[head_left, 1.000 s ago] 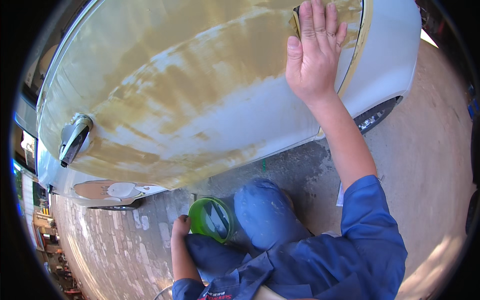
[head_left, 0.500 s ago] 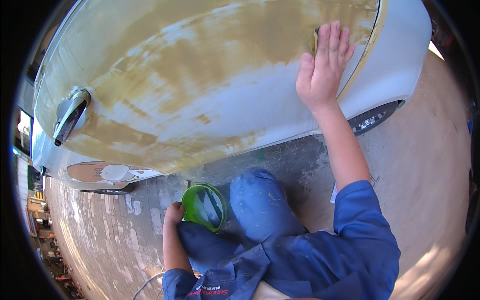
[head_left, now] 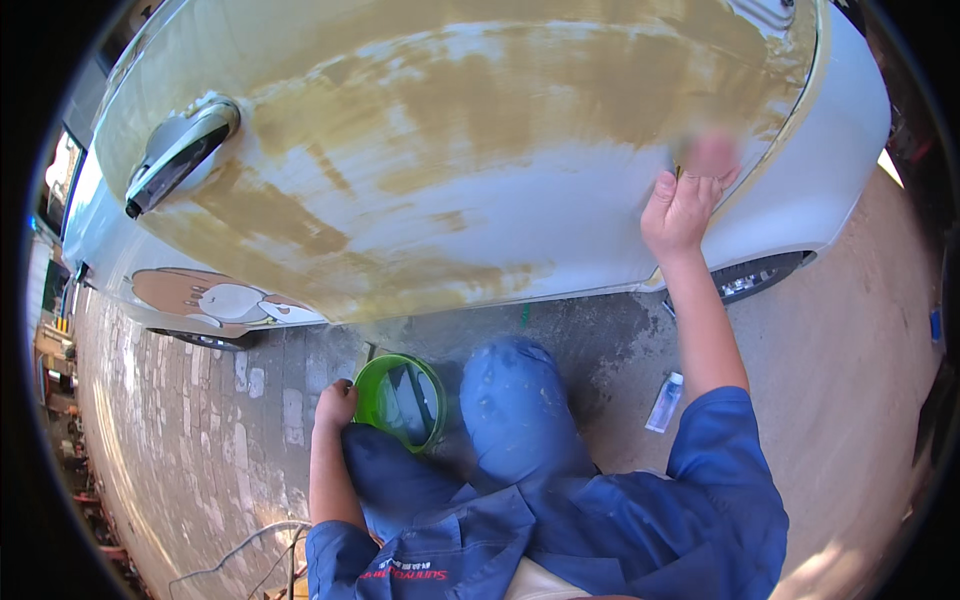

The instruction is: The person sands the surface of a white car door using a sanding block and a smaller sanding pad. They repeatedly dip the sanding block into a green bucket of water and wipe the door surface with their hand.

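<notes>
Car door panel (head_left: 450,150), white and smeared with wide tan-yellow patches of filler or wet residue, fills the far half of the view and curves from far left to far right. Its door handle (head_left: 180,150) sits at the far left. The right hand (head_left: 690,195) is raised against the panel near its right edge, palm toward the surface; the fingers are blurred, and a small yellowish pad or sanding piece seems pressed beneath them, though I cannot tell exactly what it is. The left hand (head_left: 335,405) is low and near, closed into a loose fist resting beside the rim of a green bucket (head_left: 400,400) that stands on the ground just left of the person's blue-trousered knee (head_left: 520,390). The two hands are well apart. Beneath the panel's lower edge lies wet, dark concrete, with paving bricks to the left. A small clear bottle (head_left: 665,400) lies on the ground right of the knee, below the right forearm. Part of a wheel (head_left: 750,280) shows under the car's right end.
</notes>
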The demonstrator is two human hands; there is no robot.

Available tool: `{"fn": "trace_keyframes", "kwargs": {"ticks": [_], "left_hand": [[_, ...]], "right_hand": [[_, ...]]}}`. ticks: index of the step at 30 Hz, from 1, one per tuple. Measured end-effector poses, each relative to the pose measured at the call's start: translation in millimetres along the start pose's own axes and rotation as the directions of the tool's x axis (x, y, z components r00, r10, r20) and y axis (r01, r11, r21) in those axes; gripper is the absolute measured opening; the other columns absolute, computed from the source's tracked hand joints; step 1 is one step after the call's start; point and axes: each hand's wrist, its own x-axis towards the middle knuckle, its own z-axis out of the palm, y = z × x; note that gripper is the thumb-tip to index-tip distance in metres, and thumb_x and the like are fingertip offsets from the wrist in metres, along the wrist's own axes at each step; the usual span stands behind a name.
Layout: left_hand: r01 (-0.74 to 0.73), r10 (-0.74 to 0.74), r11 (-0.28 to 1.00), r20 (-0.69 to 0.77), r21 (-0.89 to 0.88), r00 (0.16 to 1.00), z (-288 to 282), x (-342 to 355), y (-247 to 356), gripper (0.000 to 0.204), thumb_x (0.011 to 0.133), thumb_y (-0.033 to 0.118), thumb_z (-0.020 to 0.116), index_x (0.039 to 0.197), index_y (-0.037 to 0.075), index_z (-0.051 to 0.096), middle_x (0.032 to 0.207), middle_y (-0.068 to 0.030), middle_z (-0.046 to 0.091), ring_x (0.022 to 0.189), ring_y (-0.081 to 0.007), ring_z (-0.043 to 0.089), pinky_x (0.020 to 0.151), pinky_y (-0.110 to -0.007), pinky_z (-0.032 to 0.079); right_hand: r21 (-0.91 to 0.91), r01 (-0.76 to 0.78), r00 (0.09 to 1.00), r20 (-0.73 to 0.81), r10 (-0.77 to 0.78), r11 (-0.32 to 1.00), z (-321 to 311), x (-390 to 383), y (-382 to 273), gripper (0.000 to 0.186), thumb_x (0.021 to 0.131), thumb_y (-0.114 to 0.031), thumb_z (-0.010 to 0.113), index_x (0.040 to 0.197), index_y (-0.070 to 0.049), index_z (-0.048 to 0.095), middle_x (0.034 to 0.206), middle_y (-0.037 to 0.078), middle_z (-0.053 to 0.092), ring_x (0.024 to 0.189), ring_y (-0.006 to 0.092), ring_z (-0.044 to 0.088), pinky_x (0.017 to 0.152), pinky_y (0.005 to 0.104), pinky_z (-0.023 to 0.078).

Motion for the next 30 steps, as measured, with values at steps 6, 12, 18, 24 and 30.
{"fn": "trace_keyframes", "kwargs": {"ticks": [6, 12, 18, 24, 30], "left_hand": [[-0.083, 0.082, 0.997, 0.101, 0.007, 0.992, -2, 1, 0, 0.038, 0.093, 0.030, 0.061, 0.114, 0.000, 0.072, 0.102, -0.0261, 0.073, 0.099, -0.0419, 0.071, 0.089, -0.047, 0.056], [-0.047, 0.046, 0.996, -0.012, -0.075, 0.999, -1, 0, -4, 0.037, 0.093, 0.028, 0.061, 0.115, 0.000, 0.072, 0.102, -0.0266, 0.073, 0.098, -0.0415, 0.071, 0.088, -0.047, 0.056], [-0.075, 0.078, 0.996, 0.043, -0.057, 0.996, -4, -2, -1, 0.038, 0.093, 0.028, 0.061, 0.116, 0.000, 0.072, 0.104, -0.0273, 0.073, 0.101, -0.0403, 0.071, 0.089, -0.045, 0.056], [-0.054, 0.050, 0.995, -0.044, -0.087, 0.998, -4, -7, -5, 0.039, 0.093, 0.029, 0.061, 0.118, 0.000, 0.071, 0.105, -0.0265, 0.073, 0.101, -0.0407, 0.071, 0.090, -0.045, 0.056], [-0.061, 0.063, 0.993, 0.023, -0.103, 0.998, -5, -1, -6, 0.039, 0.094, 0.029, 0.061, 0.118, 0.000, 0.072, 0.106, -0.0263, 0.073, 0.102, -0.0407, 0.071, 0.090, -0.045, 0.056]], "right_hand": [[-0.018, -0.024, 1.000, -0.001, 0.024, 1.000, 9, 27, 21, 0.064, 0.103, -0.027, 0.044, 0.161, -0.004, 0.031, 0.169, 0.018, 0.025, 0.157, 0.0464, 0.010, 0.121, 0.0639, -0.002], [-0.026, 0.032, 0.997, 0.068, -0.030, 0.999, 2, -1, -7, 0.069, 0.103, -0.028, 0.045, 0.164, -0.004, 0.023, 0.171, 0.017, 0.019, 0.158, 0.0449, 0.008, 0.122, 0.0633, -0.004], [-0.062, 0.080, 0.994, 0.080, -0.075, 0.995, -1, 36, 19, 0.066, 0.101, -0.026, 0.048, 0.159, -0.001, 0.031, 0.167, 0.021, 0.027, 0.156, 0.0456, 0.014, 0.122, 0.0624, 0.000], [-0.020, 0.093, 0.995, 0.024, -0.093, 0.995, -7, -4, 32, 0.066, 0.101, -0.029, 0.049, 0.162, -0.008, 0.033, 0.170, 0.013, 0.025, 0.159, 0.0395, 0.011, 0.124, 0.0575, -0.001], [-0.035, 0.257, 0.958, 0.138, -0.250, 0.966, -5, 13, 54, 0.063, 0.101, -0.026, 0.049, 0.161, -0.009, 0.036, 0.169, 0.011, 0.028, 0.159, 0.0374, 0.013, 0.125, 0.0553, 0.001]]}}
